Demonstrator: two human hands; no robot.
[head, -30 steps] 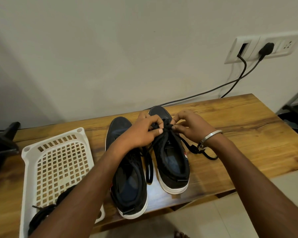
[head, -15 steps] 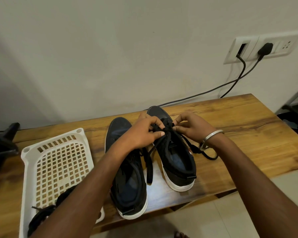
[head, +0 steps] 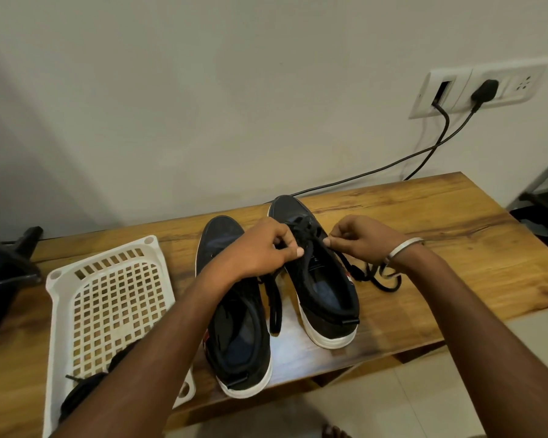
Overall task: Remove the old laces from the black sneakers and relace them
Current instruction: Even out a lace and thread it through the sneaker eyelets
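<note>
Two black sneakers with white soles, side by side on the wooden tabletop [head: 424, 222], toes toward the wall. Right sneaker [head: 317, 279] set a little farther back than the left sneaker [head: 234, 317], the two close but not touching. Left hand [head: 260, 248] over the lacing area of the right sneaker, fingers curled, thumb and forefinger pinching the black lace [head: 274, 305] near the upper eyelets. Right hand [head: 358, 240] on the other side of the same sneaker, fingers curled too, pinching the lace's other run between thumb and fingertips. One loose end hanging down into the gap between the sneakers and lying on the tabletop; the other trailing off the right side of the sneaker in a loop on the wood under the right wrist. Silver bangle [head: 404, 249] on that wrist. Left sneaker open at the tongue, laces not discernible in it. White plastic basket [head: 108, 298] to the left of the sneakers, with a dark bundle of old laces [head: 83, 390] at its near end, partly hidden by the left forearm. On the wall behind, a white socket panel [head: 478, 86] with a black plug in it and two black cables [head: 393, 164] running down toward the back of the tabletop.
</note>
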